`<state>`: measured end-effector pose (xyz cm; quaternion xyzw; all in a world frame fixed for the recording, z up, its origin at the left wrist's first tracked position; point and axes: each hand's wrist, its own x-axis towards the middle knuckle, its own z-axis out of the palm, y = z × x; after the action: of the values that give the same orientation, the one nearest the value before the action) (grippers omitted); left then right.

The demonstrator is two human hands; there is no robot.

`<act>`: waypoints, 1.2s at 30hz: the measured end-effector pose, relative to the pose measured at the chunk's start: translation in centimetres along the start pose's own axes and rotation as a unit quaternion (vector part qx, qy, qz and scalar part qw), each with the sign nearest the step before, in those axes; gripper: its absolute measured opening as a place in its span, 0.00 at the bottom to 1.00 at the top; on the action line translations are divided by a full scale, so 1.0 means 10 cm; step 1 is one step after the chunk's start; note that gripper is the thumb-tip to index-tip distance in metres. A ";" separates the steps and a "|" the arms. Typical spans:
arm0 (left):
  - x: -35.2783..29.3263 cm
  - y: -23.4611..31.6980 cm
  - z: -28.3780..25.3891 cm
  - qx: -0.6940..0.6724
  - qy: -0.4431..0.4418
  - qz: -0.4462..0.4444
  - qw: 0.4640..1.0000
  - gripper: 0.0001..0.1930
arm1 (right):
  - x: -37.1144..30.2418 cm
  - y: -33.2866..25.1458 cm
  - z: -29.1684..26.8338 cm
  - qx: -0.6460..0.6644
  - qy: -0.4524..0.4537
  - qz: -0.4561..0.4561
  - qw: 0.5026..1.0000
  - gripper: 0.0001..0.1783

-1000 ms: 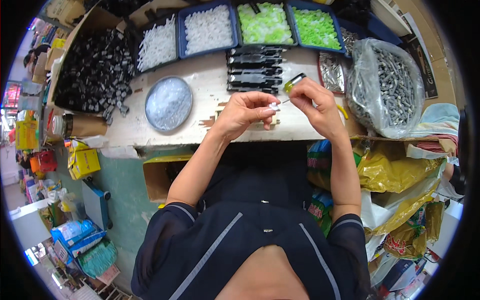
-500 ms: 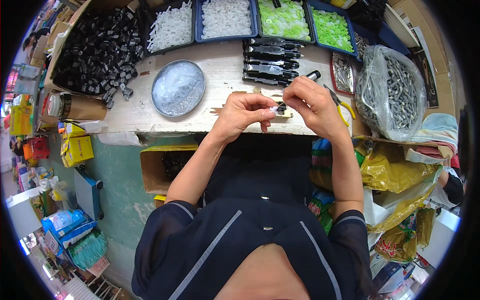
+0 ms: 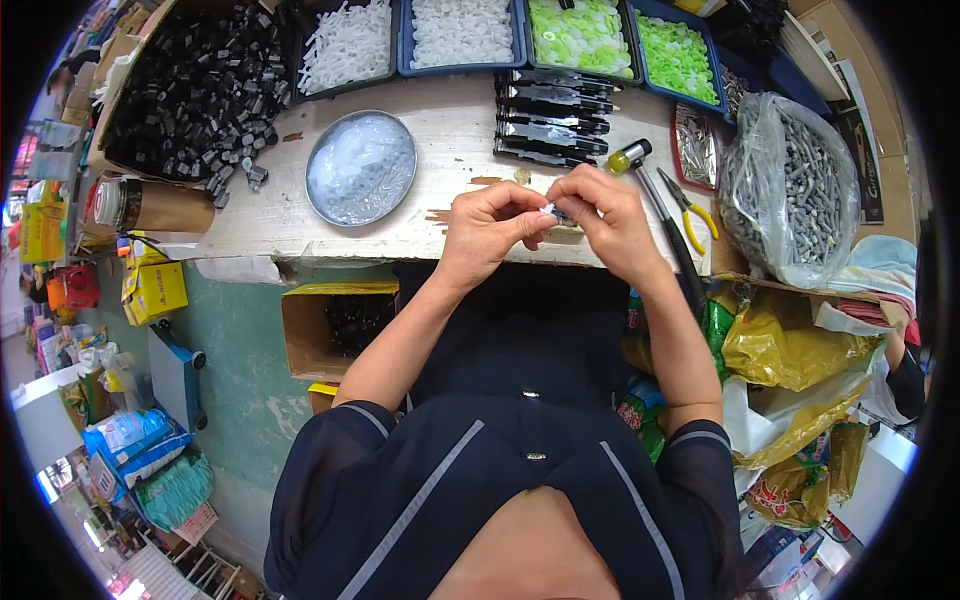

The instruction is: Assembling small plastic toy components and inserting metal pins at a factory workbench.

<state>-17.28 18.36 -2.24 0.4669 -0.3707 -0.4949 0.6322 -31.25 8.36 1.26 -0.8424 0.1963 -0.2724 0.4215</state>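
My left hand (image 3: 492, 232) pinches a small white plastic piece (image 3: 548, 209) between thumb and fingertips, just over the front edge of the table (image 3: 450, 160). My right hand (image 3: 610, 225) meets it from the other side, its thumb and fingers closed on a small dark part (image 3: 562, 216) that they largely hide. Whether the two pieces are joined cannot be seen. Beyond the hands lies a row of black, pen-like assemblies (image 3: 552, 130). A hammer (image 3: 629, 156) with a yellowish head and black handle rests beside my right hand, alongside yellow-handled pliers (image 3: 697, 222).
A round metal dish (image 3: 318, 207) with clear pieces stands left. Small black parts (image 3: 215, 95) fill a box at far left. Trays of white sticks (image 3: 348, 45), white pieces (image 3: 462, 32) and green pieces (image 3: 680, 58) line the back. A bag of grey parts (image 3: 800, 190) sits right.
My right hand has come in toward the left one and lower, uncovering the hammer's head and handle. The hands are now closer around the small pieces. The whole view has shifted slightly.
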 end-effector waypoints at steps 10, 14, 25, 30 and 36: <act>-0.01 -0.04 0.03 -0.041 0.066 -0.008 0.997 0.06 | -0.13 -0.01 0.15 -0.130 0.102 -0.104 0.981 0.06; -0.03 -0.02 -0.01 -0.032 0.056 -0.029 0.997 0.06 | -0.12 0.00 0.18 -0.168 0.107 -0.133 0.971 0.07; 0.00 -0.22 -0.23 0.465 0.089 0.234 0.849 0.07 | -0.01 0.28 0.15 -0.255 -0.046 -0.104 0.960 0.03; 0.04 -0.31 -0.21 0.477 0.081 0.223 0.846 0.06 | 0.07 0.28 0.17 -0.293 -0.127 -0.113 0.941 0.04; 0.05 -0.33 -0.24 0.466 0.077 0.221 0.853 0.06 | 0.18 0.24 0.18 -0.315 -0.176 -0.133 0.923 0.03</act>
<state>-15.89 18.16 -6.08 0.6496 -0.6013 -0.0739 0.4594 -29.04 7.06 -1.10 -0.9844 0.0810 -0.0973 0.1223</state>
